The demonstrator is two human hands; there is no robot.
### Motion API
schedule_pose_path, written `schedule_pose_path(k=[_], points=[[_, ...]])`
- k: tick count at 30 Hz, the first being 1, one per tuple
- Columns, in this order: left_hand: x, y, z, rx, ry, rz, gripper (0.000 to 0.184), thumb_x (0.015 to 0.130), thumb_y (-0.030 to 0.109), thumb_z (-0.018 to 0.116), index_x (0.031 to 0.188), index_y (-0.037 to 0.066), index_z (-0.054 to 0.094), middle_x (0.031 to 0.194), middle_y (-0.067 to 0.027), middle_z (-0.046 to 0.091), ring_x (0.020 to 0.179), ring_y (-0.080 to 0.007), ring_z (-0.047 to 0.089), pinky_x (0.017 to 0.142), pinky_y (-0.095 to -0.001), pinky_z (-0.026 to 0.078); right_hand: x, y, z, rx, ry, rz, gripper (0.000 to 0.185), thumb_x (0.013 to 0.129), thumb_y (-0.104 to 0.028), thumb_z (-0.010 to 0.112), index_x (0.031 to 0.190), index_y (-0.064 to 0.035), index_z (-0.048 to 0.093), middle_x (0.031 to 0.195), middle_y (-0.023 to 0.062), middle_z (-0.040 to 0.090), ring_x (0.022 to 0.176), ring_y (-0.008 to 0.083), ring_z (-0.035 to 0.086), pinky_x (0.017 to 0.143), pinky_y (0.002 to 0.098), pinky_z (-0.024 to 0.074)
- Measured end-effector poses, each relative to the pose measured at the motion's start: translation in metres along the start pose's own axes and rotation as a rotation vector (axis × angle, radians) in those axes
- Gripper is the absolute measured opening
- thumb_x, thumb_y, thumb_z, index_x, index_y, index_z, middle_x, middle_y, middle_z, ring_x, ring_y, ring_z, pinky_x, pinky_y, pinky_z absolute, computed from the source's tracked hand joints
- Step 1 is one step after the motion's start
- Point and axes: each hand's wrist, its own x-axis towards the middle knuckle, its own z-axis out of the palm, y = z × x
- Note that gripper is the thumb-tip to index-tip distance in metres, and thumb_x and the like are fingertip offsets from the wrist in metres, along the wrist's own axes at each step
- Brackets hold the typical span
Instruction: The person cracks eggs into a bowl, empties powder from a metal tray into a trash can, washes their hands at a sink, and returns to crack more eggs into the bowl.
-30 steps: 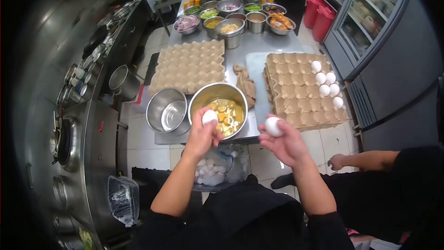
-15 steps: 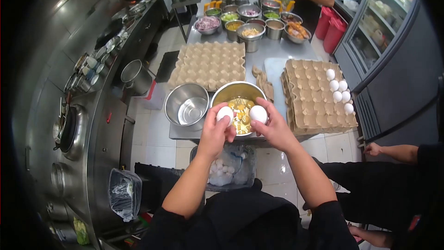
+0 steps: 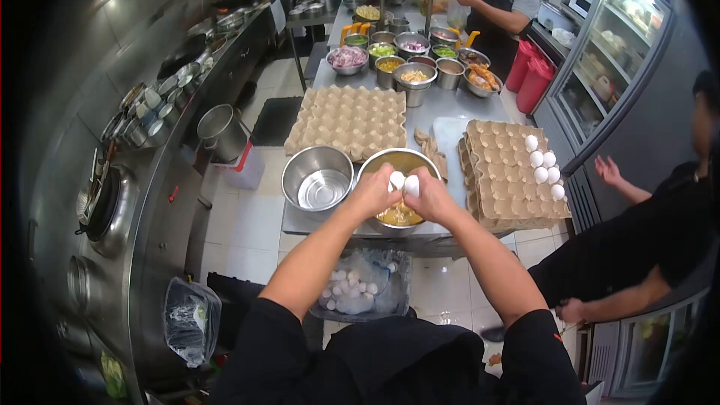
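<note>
Over a steel bowl of cracked yolks and whites, my two hands are close together. My left hand is closed around a white egg, fingers wrapped on its side. A second white egg sits in my right hand, right beside the first. Whether the eggs touch, or are cracked, I cannot tell. Below, raw egg shows in the bowl. To its left is another steel bowl with a shiny bare bottom.
An egg tray lies behind the bowls. Stacked trays at right hold several eggs. Below the table edge is a lined bin with shells. A co-worker stands at right; others work beyond bowls of cut food.
My hands have come together over the bowl, bringing the two eggs from well apart to side by side. The view has tilted up, and the co-worker at right shows more, one hand raised.
</note>
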Motion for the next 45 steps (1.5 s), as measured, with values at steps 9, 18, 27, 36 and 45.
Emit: schedule_pose_path(k=[9,18,27,36,45], points=[[0.017,-0.003,-0.018,0.183,-0.016,0.039,0.039,0.083,0.026,0.069,0.111,0.007,0.051,0.091,-0.0254,0.068,0.089,-0.0455,0.065,0.076,-0.0532,0.051,0.012,-0.008,-0.005,-0.022,0.066,0.032,0.048,0.089,-0.039,0.067,0.117,-0.0024,0.052,0.098,0.0276,0.067,0.094,0.0466,0.064,0.081,0.0501,0.0506],[-0.006,0.006,-0.018,-0.108,0.138,0.013,0.048,0.079,0.02,0.072,0.117,0.003,0.048,0.102,-0.0252,0.066,0.101,-0.0434,0.063,0.086,-0.0486,0.051,0.011,-0.03,-0.01,0.086,0.131,-0.039,0.05,0.091,-0.038,0.064,0.121,0.0007,0.053,0.105,0.0255,0.067,0.097,0.042,0.065,0.085,0.0455,0.0505],[-0.176,-0.015,-0.009,-0.397,0.044,-0.386,0.063,0.078,0.026,0.076,0.129,0.002,0.047,0.118,-0.0266,0.063,0.111,-0.0391,0.062,0.094,-0.043,0.049,-0.038,-0.096,0.044,-0.058,-0.406,-0.149,0.063,0.082,-0.038,0.076,0.124,0.0041,0.055,0.106,0.0255,0.065,0.098,0.039,0.065,0.086,0.0436,0.0519],[-0.118,0.085,0.005,-0.06,0.025,-0.174,0.054,0.082,0.024,0.075,0.128,0.003,0.058,0.121,-0.0184,0.064,0.107,-0.0361,0.063,0.093,-0.0406,0.05,-0.051,-0.02,-0.137,-0.15,-0.14,-0.154,0.043,0.087,-0.03,0.071,0.117,0.0002,0.062,0.108,0.0235,0.066,0.099,0.042,0.063,0.086,0.0466,0.0507],[0.123,0.258,0.197,0.273,0.006,0.322,0.048,0.082,0.017,0.07,0.127,0.009,0.056,0.115,-0.0156,0.059,0.103,-0.0329,0.063,0.083,-0.0424,0.054,-0.13,0.174,-0.301,-0.506,-0.031,0.174,0.038,0.08,-0.014,0.074,0.116,-0.0069,0.065,0.105,0.019,0.059,0.095,0.0382,0.062,0.083,0.0447,0.0508]])
